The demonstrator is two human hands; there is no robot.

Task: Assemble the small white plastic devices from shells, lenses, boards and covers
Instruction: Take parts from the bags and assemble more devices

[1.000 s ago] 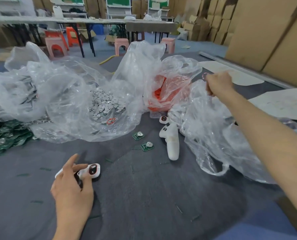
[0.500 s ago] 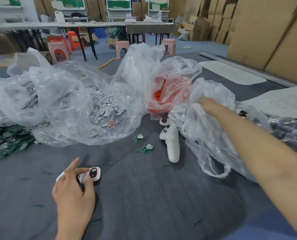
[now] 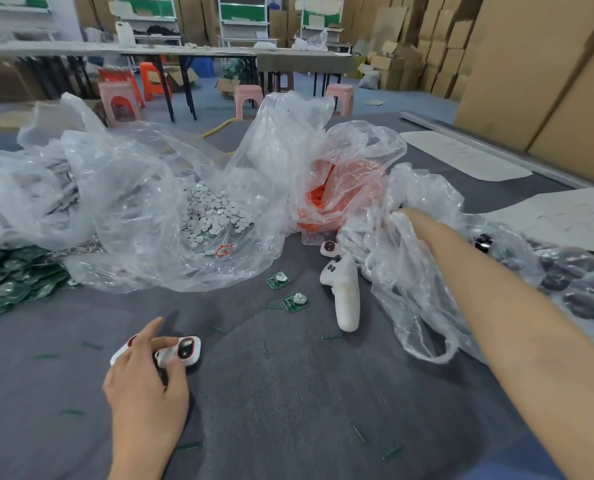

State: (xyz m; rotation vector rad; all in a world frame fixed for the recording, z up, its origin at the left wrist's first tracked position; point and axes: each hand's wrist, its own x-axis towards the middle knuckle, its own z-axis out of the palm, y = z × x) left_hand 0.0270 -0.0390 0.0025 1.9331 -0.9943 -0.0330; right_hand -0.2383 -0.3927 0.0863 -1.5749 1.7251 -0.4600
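My left hand (image 3: 146,382) lies on the grey cloth at the lower left, its thumb and fingers pinching a small white device (image 3: 184,351) with a red-rimmed dark lens. A second white shell (image 3: 120,353) pokes out from under that hand. My right arm reaches across to the clear plastic bag (image 3: 409,278) on the right. My right hand (image 3: 404,216) is buried in the bag's folds, its fingers hidden. Two green boards (image 3: 278,280) (image 3: 295,302) with coin cells lie loose in the middle. Another small white device (image 3: 328,247) sits by the bag.
A white handheld controller (image 3: 344,292) lies beside the right bag. Other bags hold white round discs (image 3: 215,216), orange parts (image 3: 337,195) and dark parts (image 3: 565,271). A pile of green boards (image 3: 11,275) is at the left edge. Small green offcuts are scattered on the cloth.
My right hand was raised above the right bag, then dropped down into its folds. My left hand kept its hold on the white device and hardly moved.
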